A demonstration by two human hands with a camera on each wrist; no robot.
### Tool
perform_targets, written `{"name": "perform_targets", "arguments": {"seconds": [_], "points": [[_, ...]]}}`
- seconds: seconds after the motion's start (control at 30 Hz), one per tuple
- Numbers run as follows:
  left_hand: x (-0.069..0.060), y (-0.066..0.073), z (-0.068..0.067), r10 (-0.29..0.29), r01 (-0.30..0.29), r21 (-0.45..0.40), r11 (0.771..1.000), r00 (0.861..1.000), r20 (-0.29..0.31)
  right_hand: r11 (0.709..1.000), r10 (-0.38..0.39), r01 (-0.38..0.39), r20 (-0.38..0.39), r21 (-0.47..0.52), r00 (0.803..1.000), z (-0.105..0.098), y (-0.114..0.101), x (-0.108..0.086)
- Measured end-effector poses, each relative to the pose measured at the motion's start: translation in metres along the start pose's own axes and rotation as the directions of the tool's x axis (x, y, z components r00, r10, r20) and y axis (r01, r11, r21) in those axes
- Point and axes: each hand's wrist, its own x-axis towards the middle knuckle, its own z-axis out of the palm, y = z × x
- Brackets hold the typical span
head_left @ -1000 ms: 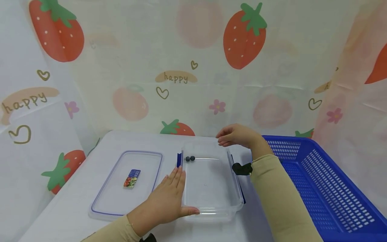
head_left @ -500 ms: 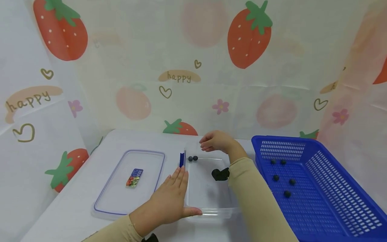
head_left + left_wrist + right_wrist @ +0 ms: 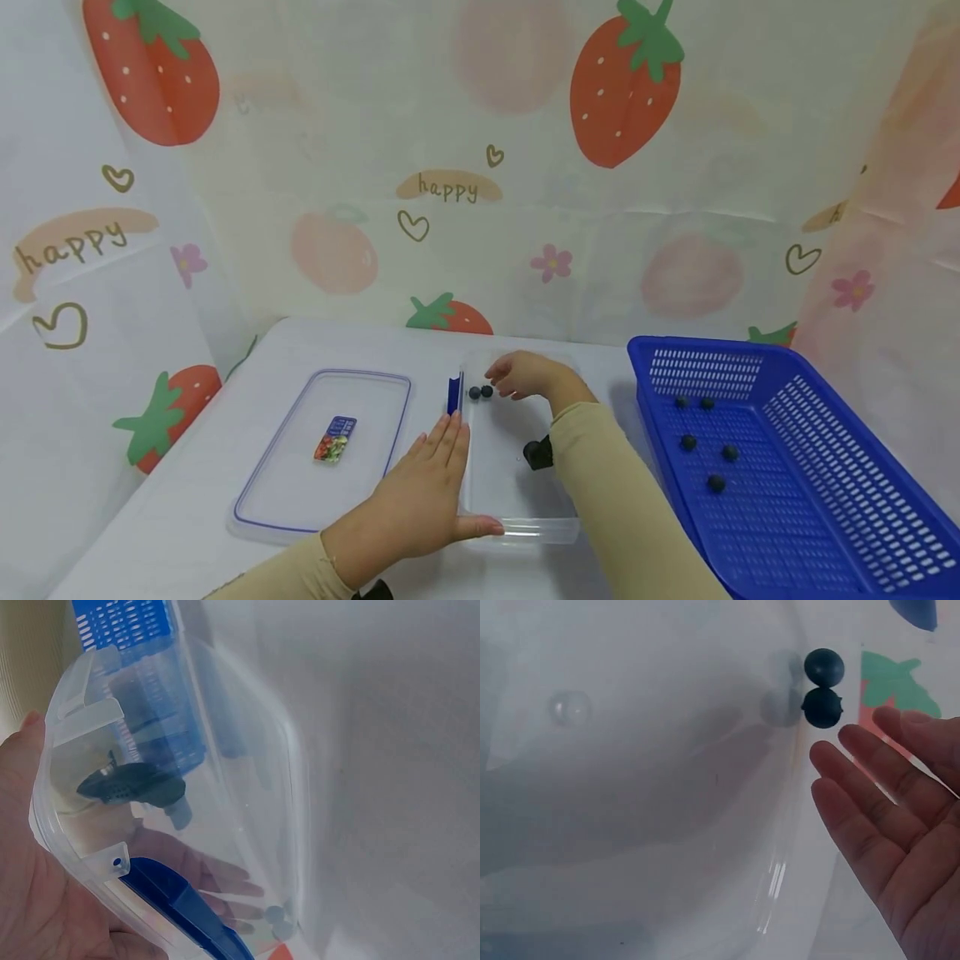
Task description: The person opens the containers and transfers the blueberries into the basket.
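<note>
A clear plastic storage box (image 3: 487,487) stands on the white table. Two blueberries (image 3: 822,708) touch each other in its far left corner. Over the far part of the box, my right hand (image 3: 528,373) reaches toward them with fingers loosely extended; in the right wrist view a small gap separates the fingertips (image 3: 826,754) from the berries. My left hand (image 3: 420,492) rests against the box's left side, fingers straight, thumb along the near rim. A blue side latch (image 3: 454,394) hangs unfastened past those fingertips.
A blue perforated basket (image 3: 780,517) stands to the right with several blueberries (image 3: 716,482) on its floor. Left of the box lies a clear lid (image 3: 360,492) with a blue seal and a printed label (image 3: 335,440). A strawberry-patterned cloth (image 3: 450,267) hangs behind the table.
My right hand has moved left and lower, from the box's far right corner to beside the two blueberries. The basket's berries have come into view. My left hand has stayed against the box.
</note>
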Motion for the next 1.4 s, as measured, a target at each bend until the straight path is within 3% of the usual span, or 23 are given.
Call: {"name": "perform_targets", "arguments": {"seconds": [0.23, 0.47, 0.57, 0.77, 1.03, 1.23, 1.4], "points": [[0.0, 0.001, -0.003, -0.002, 0.002, -0.005, 1.0, 1.0, 0.016, 0.99, 0.021, -0.016, 0.028, -0.141, 0.999, 0.005, 0.0, -0.003], [-0.001, 0.002, -0.005, 0.008, -0.008, -0.005, 1.0, 1.0, 0.004, 0.965, -0.014, 0.027, 0.053, -0.261, 0.999, 0.009, 0.0, 0.001], [-0.002, 0.003, -0.006, 0.009, -0.009, -0.018, 1.0, 1.0, 0.006, 0.974, 0.013, 0.002, 0.063, -0.226, 0.998, 0.011, 0.0, 0.0], [-0.002, 0.003, -0.004, 0.0, 0.0, -0.004, 1.0, 1.0, 0.011, 0.997, 0.054, -0.047, 0.125, -0.065, 0.991, 0.014, 0.001, -0.003], [-0.001, 0.002, -0.002, -0.002, 0.002, -0.006, 1.0, 1.0, 0.002, 0.994, 0.092, -0.106, 0.259, 0.04, 0.961, 0.018, -0.003, -0.008], [-0.001, 0.003, -0.001, -0.003, 0.003, -0.009, 1.0, 1.0, 0.001, 0.996, 0.033, -0.058, 0.321, 0.068, 0.946, 0.021, -0.004, -0.006], [-0.002, 0.003, -0.001, -0.005, 0.005, -0.003, 1.0, 1.0, 0.001, 0.996, -0.026, -0.002, 0.316, 0.085, 0.949, 0.023, -0.006, -0.007]]}}
